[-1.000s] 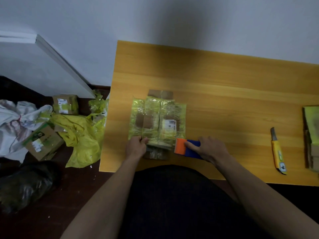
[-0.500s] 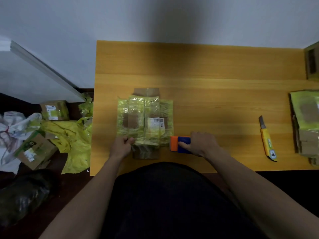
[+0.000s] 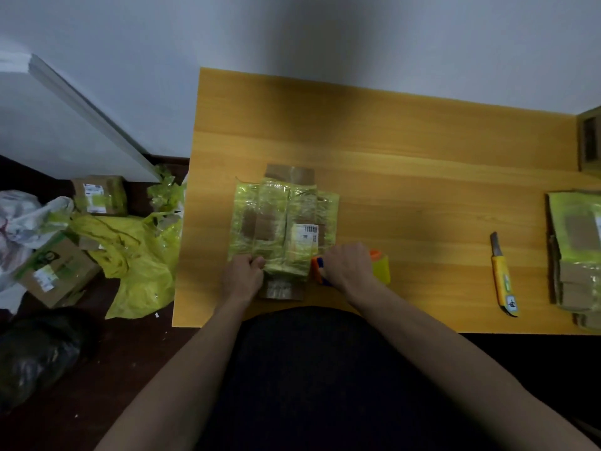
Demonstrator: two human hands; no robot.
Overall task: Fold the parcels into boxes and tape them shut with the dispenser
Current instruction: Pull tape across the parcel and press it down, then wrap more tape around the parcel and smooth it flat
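Flattened parcel lies flat on the wooden table, near the front edge, wrapped in yellow-green tape with a white barcode label on its right half. Brown cardboard flaps stick out at its 12 and 6 o'clock ends.

My left hand sits at the parcel's 7 o'clock corner, fingers curled, thumb and fingers pinching the near edge of the parcel.

My right hand is at the parcel's 5 o'clock corner, fingers wrapped over the tape dispenser. The dispenser's orange and blue end pokes out on the left of my hand, just touching the parcel's near right edge; its yellow tape roll shows at 3 o'clock of my hand.

Yellow utility knife lies on the table well apart at 3 o'clock of the parcel, blade end pointing away from me. Stack of flattened parcels at the table's right edge, just past the knife. A brown box at the far right corner, cut off by the frame.

On the floor at 9 o'clock of the table: yellow plastic wrap, two cardboard boxes, a white bag, a black bag
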